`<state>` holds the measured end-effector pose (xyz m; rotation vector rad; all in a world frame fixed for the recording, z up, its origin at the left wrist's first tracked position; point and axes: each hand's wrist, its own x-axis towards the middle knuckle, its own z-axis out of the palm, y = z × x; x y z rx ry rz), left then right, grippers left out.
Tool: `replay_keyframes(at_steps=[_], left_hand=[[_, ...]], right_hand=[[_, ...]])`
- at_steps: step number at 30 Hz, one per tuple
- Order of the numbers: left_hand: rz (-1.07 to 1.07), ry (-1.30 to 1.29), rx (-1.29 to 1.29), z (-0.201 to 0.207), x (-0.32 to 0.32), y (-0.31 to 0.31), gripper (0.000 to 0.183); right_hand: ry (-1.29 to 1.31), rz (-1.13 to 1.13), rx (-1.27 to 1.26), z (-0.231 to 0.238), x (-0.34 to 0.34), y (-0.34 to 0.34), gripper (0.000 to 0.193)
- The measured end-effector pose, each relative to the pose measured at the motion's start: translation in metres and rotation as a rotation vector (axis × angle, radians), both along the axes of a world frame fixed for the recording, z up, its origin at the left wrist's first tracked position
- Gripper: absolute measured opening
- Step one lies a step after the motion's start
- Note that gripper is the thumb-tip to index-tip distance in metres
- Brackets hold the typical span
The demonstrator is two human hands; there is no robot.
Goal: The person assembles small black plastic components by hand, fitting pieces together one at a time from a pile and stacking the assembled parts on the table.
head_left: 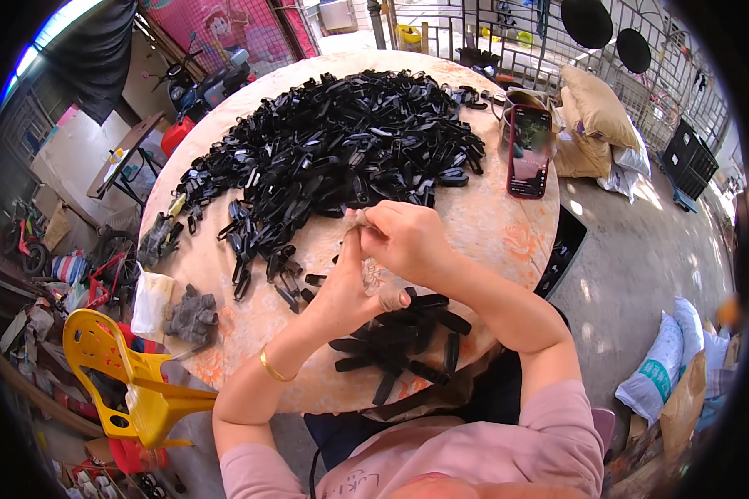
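My left hand (341,298) is raised over the near half of the round table, its thumb held apart and a finger pointing up. Beige tape (389,300) is wrapped round that thumb, and a similar finger tape (356,219) covers the raised fingertip. Closed in a pinch, my right hand (409,243) grips at this fingertip wrap; its own fingertips are partly hidden. Below my hands lies a small pile of long black plastic pieces (391,341). A far larger heap of small black plastic pieces (333,150) covers the table's far middle.
The round table (516,229) has a patterned peach cloth. A phone (529,152) stands upright at its right edge. At the left lie a dark grey glove (193,316) and a white packet (151,303). A yellow chair (146,399) stands left; filled sacks (599,116) are at the right.
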<state>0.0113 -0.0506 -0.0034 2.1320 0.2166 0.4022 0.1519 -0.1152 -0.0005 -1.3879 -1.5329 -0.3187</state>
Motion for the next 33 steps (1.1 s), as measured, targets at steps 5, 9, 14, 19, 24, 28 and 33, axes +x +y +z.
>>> replay_keyframes(at_steps=[5, 9, 14, 19, 24, 28, 33], left_hand=[[0.276, 0.297, 0.371, 0.021, 0.005, -0.01, 0.098], [0.346, 0.102, 0.62, 0.008, 0.002, 0.0, 0.079], [0.453, -0.332, -0.054, -0.003, 0.009, 0.022, 0.02], [0.391, -0.276, -0.607, 0.007, 0.0, 0.047, 0.022], [0.404, -0.048, -0.459, 0.001, 0.021, 0.061, 0.02], [0.207, -0.251, 0.887, -0.01, 0.069, 0.06, 0.028], [0.148, 0.008, 1.235, -0.016, 0.094, 0.076, 0.026]], right_hand=[[0.019, 0.091, 0.042, -0.001, 0.009, 0.001, 0.01], [-0.061, 0.119, 0.072, 0.001, 0.008, -0.001, 0.011], [0.121, 0.124, -0.149, 0.005, 0.01, 0.004, 0.03], [0.334, -0.076, -0.263, 0.0, 0.09, 0.002, 0.022], [0.035, -0.203, -0.636, 0.006, 0.09, -0.004, 0.027], [-0.23, -0.364, -0.775, -0.012, 0.08, 0.002, 0.036], [-0.241, -0.393, -0.871, -0.01, 0.077, 0.007, 0.026]])
